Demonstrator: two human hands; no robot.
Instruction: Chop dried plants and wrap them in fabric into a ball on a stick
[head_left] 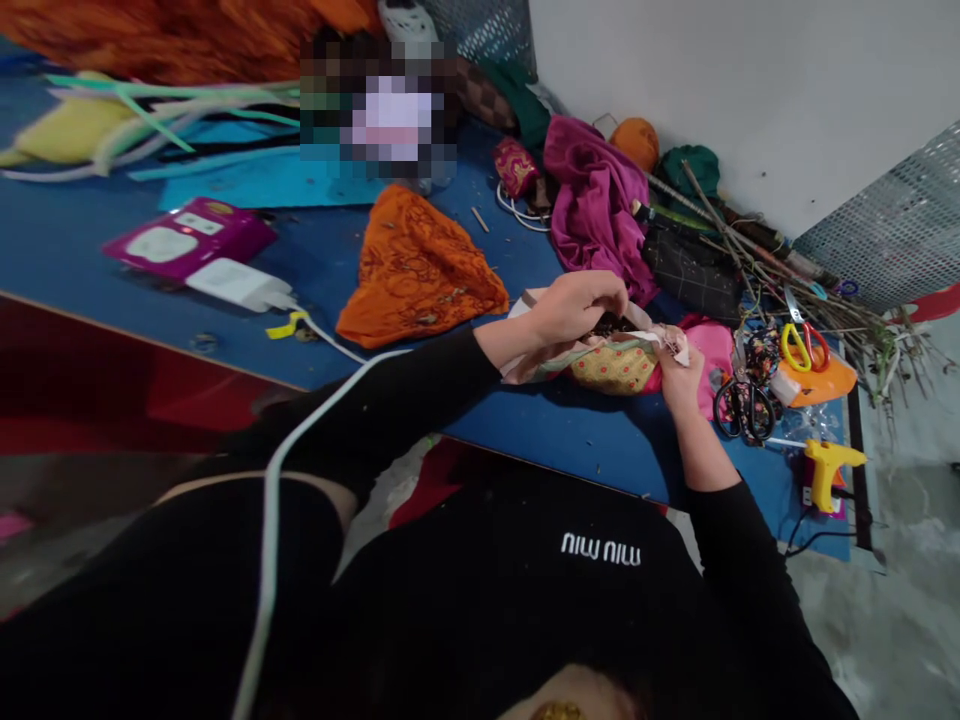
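Note:
A small cloth pouch (613,370) in gold fabric with red dots rests at the table's front edge, its pale lining folded outward around the mouth. Dark, crumbly-looking filling (611,325) shows inside the opening. My right hand (681,372) pinches the pouch's rim on the right side. Over the mouth, my left hand (581,305) curls its fingers down toward the dark filling; its fingertips are partly hidden, so what they hold cannot be made out. Bright pink cloth (712,355) lies just beyond my right hand.
Black scissors (744,408), red-yellow scissors (805,345) and a yellow glue gun (831,472) lie at right, near dry twigs (795,265). Orange cloth (420,270), magenta cloth (592,195) and a purple power strip (191,240) are on the blue table. A white cable (274,500) crosses my left arm.

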